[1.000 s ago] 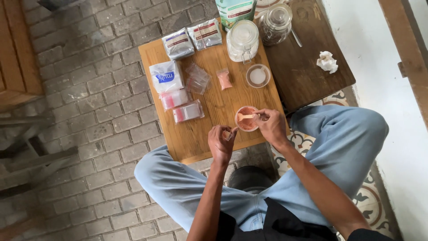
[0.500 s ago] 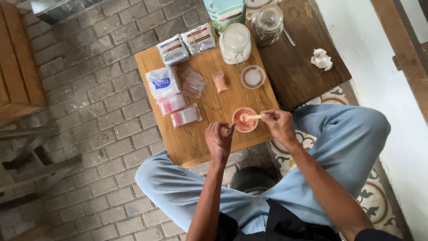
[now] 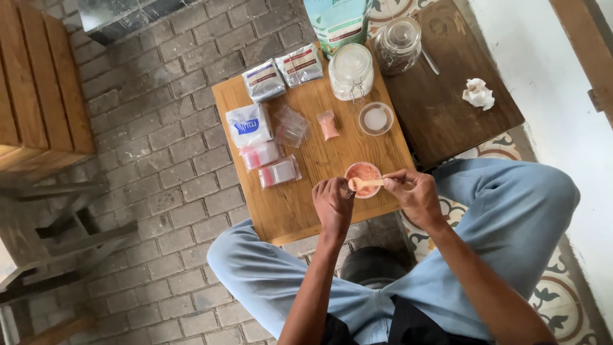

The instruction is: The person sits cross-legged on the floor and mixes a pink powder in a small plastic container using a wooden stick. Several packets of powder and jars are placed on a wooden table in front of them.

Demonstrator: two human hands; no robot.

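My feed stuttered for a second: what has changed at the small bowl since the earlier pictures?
Little. The right hand still holds the wooden spoon, its head now at the near left rim of the bowl of pink powder rather than over the middle. The left hand stays beside the bowl. Packets and jars unmoved.

- You have two hands in view: left hand point(image 3: 333, 203), right hand point(image 3: 415, 191).
- Two glass jars point(image 3: 351, 70).
- Two silver pouches point(image 3: 264, 80).
- Two small bowls point(image 3: 363, 177).
- One wooden spoon point(image 3: 364, 184).
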